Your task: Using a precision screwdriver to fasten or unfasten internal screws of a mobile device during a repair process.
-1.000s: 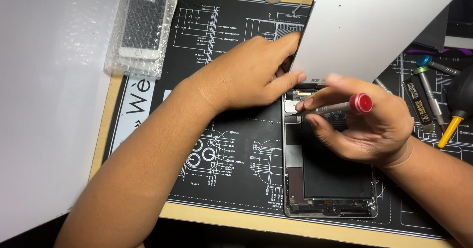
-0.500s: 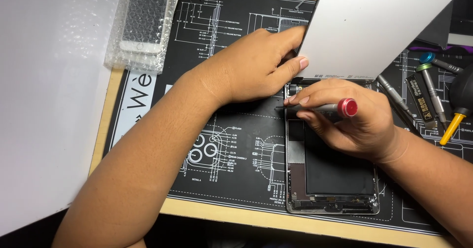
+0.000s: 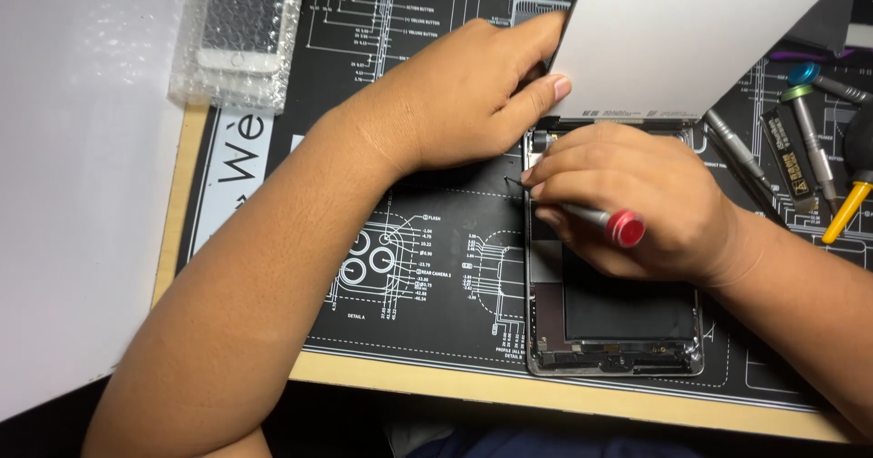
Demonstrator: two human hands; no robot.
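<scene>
An opened tablet body (image 3: 611,331) lies on a black repair mat (image 3: 427,267), its dark battery and inner parts exposed. My left hand (image 3: 464,94) holds the lower left corner of the lifted white screen panel (image 3: 691,40), keeping it tilted up over the tablet's top end. My right hand (image 3: 627,199) grips a small screwdriver with a red cap (image 3: 611,223). Its thin tip (image 3: 511,182) pokes out past the tablet's left edge, just over the mat.
A phone in bubble wrap (image 3: 238,35) lies at the mat's top left. Several hand tools (image 3: 814,149), one with a yellow tip (image 3: 846,211), sit at the right. A white sheet (image 3: 82,176) covers the left side. The wooden table edge (image 3: 509,394) runs along the front.
My right hand has turned and slid left, so the screwdriver tip went from the tablet's top left corner to just outside its left edge. My left hand keeps holding the panel.
</scene>
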